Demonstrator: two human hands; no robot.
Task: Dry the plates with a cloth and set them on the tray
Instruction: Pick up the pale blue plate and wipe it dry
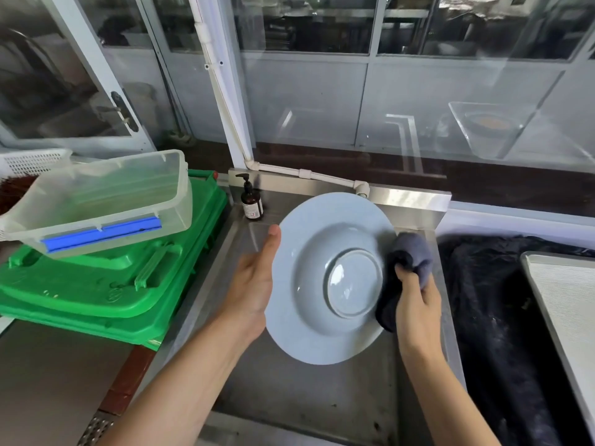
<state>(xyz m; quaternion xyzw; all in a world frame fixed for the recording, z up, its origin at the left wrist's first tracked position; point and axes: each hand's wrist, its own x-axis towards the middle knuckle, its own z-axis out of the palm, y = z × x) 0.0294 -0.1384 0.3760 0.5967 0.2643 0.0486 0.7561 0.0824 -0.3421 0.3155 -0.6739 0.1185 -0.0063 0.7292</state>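
Note:
A pale blue wide-rimmed plate (309,320) is held upright above the steel sink (289,397), its underside and foot ring facing me. My left hand (254,284) holds its left rim, thumb on the near face, the other fingers hidden behind the plate. My right hand (417,304) grips a bunched dark grey cloth (409,255) and presses it against the plate's right rim. At the right edge of the view lies a metal tray (566,291).
A clear plastic box with a blue strip (106,201) sits on stacked green crates (106,284) at the left. A brown pump bottle (252,201) stands at the sink's back corner. A dark cloth (489,317) covers the counter beside the tray. Glass partitions rise behind.

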